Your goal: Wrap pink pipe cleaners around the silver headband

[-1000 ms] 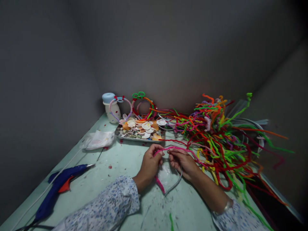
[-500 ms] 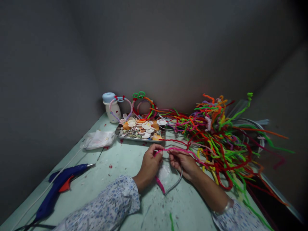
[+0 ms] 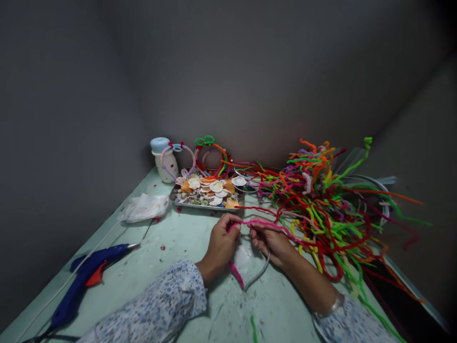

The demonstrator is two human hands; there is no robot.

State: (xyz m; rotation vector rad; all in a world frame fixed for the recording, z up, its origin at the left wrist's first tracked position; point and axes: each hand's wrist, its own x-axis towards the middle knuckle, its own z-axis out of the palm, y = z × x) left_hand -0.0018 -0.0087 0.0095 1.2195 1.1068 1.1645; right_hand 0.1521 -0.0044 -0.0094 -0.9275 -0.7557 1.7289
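A thin grey headband (image 3: 262, 272) hangs in a loop between my hands above the table. Fuzzy pink pipe cleaner (image 3: 236, 275) covers its left side down to the bottom of the loop. My left hand (image 3: 223, 242) is closed on the wrapped side, thumb and forefinger pinching the band and the pink strand. The loose pink length (image 3: 266, 222) runs right from that pinch, over the fingers of my right hand (image 3: 270, 240). My right hand is closed around the grey side of the band; its fingertips are partly hidden.
A tray (image 3: 200, 206) of seashells stands behind my hands, with decorated headbands (image 3: 178, 145) and a white jar (image 3: 166, 164). Tangled pipe cleaners (image 3: 321, 200) and red-handled scissors (image 3: 332, 274) lie right. A blue glue gun (image 3: 87, 281) and plastic packet (image 3: 148, 208) lie left.
The whole view has shifted very slightly. Both hands keep almost the same hold on the headband and the pink pipe cleaner.
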